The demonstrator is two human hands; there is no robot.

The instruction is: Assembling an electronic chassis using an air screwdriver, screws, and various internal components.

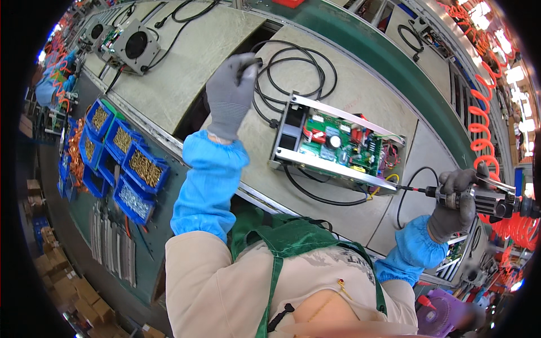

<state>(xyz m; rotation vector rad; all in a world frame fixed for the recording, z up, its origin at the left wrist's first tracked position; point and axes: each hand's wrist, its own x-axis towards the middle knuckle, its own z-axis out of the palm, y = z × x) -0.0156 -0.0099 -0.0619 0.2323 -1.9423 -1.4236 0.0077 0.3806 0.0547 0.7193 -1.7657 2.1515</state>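
Note:
In front of me lies an open metal chassis [332, 172] with a green circuit board [321, 147] between its two silver side rails. My right hand [455, 203], in a grey glove, is wrapped round a power screwdriver [490, 203] held nearly level. Its long thin bit points left and meets the chassis at its near right corner, by a yellow wire. My left hand [231, 93], gloved as well, is raised beyond the chassis's left end with curled fingers. Something dark shows at its fingertips, beside a coiled black power cord [332, 65]; what it is stays unclear.
Blue bins [143, 166] of brass-coloured and silver screws stand at the left, beside metal strips [112, 248]. Another unit with a round fan [135, 45] sits far left. A green belt [366, 48] runs along the back. A coiled orange air hose [479, 112] hangs at the right.

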